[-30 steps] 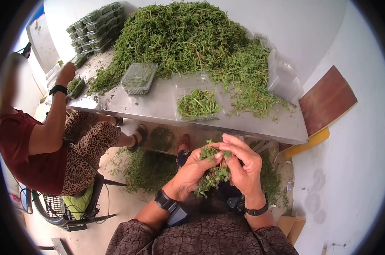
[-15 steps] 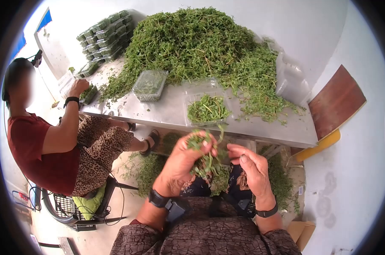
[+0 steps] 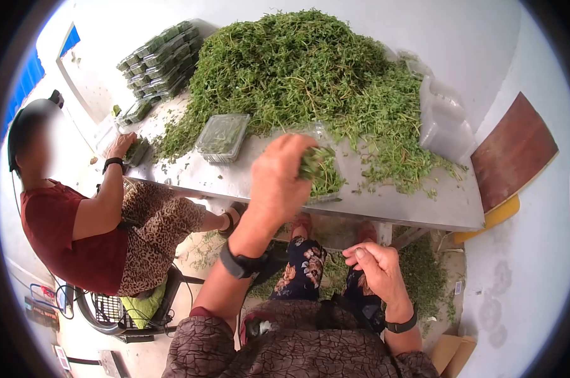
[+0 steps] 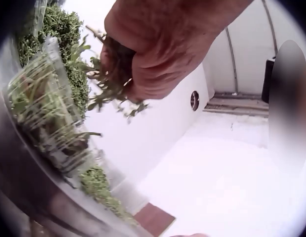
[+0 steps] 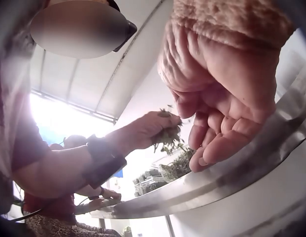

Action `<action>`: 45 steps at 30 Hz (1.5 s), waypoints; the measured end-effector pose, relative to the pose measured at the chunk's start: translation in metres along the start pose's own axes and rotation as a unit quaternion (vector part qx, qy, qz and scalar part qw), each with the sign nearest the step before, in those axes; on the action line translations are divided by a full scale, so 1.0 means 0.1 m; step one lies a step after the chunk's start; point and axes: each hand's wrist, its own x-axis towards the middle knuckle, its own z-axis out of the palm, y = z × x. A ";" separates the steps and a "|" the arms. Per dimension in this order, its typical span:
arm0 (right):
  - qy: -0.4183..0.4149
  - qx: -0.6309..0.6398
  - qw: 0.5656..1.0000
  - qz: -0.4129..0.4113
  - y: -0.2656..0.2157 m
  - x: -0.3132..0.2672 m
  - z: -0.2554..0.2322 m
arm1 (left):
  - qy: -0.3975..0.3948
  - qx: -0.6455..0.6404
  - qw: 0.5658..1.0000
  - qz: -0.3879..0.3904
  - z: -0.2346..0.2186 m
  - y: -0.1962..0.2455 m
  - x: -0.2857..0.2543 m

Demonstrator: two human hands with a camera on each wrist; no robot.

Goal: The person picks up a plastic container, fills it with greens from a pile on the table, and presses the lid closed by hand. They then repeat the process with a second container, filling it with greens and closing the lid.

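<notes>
Steel tabletop (image 3: 385, 208) across frame centre, bearing herb heap (image 3: 304, 63) at top, clear trays (image 3: 222, 135) centre, stacked packs (image 3: 162, 60) upper left.

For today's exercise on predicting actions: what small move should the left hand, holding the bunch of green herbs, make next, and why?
Probably lower and release. The left hand grips a bunch of green leafy herbs right over the clear plastic tray on the metal table, already partly filled with greens. The right hand waits empty, below the table edge.

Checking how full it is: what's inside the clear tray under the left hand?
The clear tray holds loose green herbs. The left hand grips another bunch of herbs above it and covers the tray's near-left part, so its fill there cannot be seen.
</notes>
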 end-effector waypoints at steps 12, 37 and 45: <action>0.005 -0.023 1.000 -0.014 0.24 0.10 -0.03 | -0.096 0.028 0.995 0.003 0.03 -0.19 -0.22; 0.044 -0.298 0.915 -0.268 -0.55 0.49 0.03 | -0.027 -0.099 0.995 0.001 -0.17 -0.30 -0.58; -0.025 -0.397 0.873 -0.284 -0.55 0.75 0.21 | -0.065 -0.001 0.997 0.051 -0.01 -0.24 -0.58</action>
